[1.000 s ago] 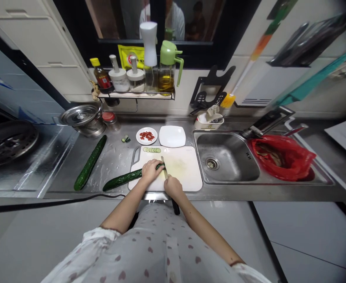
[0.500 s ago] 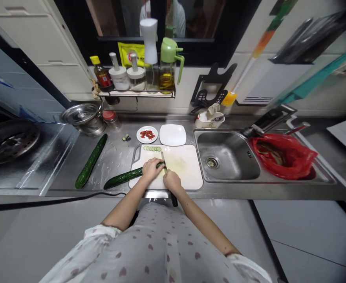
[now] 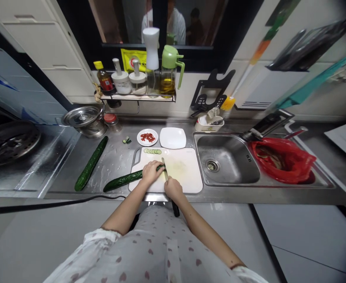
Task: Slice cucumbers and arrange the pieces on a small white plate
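Note:
My left hand [image 3: 151, 172] is closed over the cut end of a long green cucumber [image 3: 124, 180], which lies slanted across the left edge of a white cutting board [image 3: 187, 173]. My right hand [image 3: 173, 188] grips a knife [image 3: 165, 167] with a black handle, its narrow blade upright at the cucumber's right end, just beside my left fingertips. Several thin cucumber slices [image 3: 152, 151] lie in an overlapping row at the top left of the board. A second, whole cucumber [image 3: 91, 164] rests on the steel counter further left.
Behind the board stand a small plate [image 3: 147, 143] of chopped red pieces and a white square plate [image 3: 173, 137]. To the right is the sink [image 3: 228, 157] with a red plastic bag [image 3: 283, 159]. A lidded steel pot [image 3: 86, 121] stands left, under a shelf of bottles [image 3: 168, 74].
The whole view has shifted slightly, with things sitting a little lower in the picture. Both hands keep their hold on the cucumber and the knife, the blade still at the cucumber's end.

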`<state>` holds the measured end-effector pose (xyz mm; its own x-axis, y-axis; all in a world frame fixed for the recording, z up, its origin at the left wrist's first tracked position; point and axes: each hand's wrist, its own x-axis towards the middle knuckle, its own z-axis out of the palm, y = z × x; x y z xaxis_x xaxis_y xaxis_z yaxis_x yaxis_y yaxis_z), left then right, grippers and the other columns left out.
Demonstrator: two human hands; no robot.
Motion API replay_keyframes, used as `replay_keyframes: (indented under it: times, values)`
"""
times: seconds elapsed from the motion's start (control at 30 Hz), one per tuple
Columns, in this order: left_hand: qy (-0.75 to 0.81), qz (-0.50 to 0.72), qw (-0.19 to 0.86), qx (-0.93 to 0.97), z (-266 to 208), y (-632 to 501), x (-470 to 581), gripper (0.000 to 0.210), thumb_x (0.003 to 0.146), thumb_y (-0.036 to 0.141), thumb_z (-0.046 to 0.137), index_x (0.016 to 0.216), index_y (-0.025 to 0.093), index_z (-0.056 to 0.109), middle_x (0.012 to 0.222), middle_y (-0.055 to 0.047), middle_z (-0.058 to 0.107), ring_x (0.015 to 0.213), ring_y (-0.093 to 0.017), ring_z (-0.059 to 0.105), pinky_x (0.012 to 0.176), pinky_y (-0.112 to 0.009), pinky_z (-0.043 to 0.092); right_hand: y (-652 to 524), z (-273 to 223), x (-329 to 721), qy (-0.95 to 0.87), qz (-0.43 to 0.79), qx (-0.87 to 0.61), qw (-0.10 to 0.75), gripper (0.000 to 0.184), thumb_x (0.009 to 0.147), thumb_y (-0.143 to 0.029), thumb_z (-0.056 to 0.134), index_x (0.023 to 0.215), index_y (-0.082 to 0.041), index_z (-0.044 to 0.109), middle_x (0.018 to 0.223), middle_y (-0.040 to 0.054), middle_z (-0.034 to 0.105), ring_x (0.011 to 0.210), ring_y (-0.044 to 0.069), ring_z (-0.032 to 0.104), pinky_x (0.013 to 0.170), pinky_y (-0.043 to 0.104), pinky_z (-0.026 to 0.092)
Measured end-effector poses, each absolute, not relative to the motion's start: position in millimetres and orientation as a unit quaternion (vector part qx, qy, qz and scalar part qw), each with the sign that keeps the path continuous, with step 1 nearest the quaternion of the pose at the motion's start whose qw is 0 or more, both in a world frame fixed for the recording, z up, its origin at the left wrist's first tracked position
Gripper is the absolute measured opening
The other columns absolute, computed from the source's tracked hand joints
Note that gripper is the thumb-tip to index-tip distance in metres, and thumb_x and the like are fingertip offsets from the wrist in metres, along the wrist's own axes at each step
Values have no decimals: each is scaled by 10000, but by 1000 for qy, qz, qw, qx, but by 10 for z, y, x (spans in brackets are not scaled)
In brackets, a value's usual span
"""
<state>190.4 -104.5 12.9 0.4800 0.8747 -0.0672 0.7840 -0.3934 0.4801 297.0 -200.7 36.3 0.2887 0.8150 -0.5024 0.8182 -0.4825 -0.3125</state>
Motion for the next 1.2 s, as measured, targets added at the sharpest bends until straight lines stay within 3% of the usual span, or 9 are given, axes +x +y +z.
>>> replay_keyframes:
  times: [0.57, 0.9, 1.2]
  values:
    - [488, 96, 197, 845, 164, -1070, 1914, 313, 904, 448, 478, 1109, 287, 652, 1090, -44, 647, 1025, -206, 568, 890, -323, 391, -2209, 410, 3049, 509, -321, 799, 14, 306, 908, -205, 329, 1093, -139, 563, 1036, 152, 669, 974, 241, 628, 743, 297, 419]
    - [500, 115, 211, 832, 184, -1088, 1858, 352, 903, 470, 466, 1132, 262, 634, 1109, -48, 652, 1034, -207, 576, 912, -319, 393, -2202, 496, 3227, 540, -262, 799, 29, 310, 918, -214, 321, 1111, -147, 553, 965, 146, 686, 918, 235, 647, 719, 295, 412]
    - [540, 233, 276, 760, 220, -1020, 1776, 398, 960, 414, 337, 1181, 216, 602, 1151, -55, 647, 1006, -172, 592, 904, -275, 430, -2287, 526, 3363, 567, -200, 796, 70, 406, 918, -154, 306, 1289, -218, 458, 922, 126, 694, 901, 252, 655, 747, 335, 410]
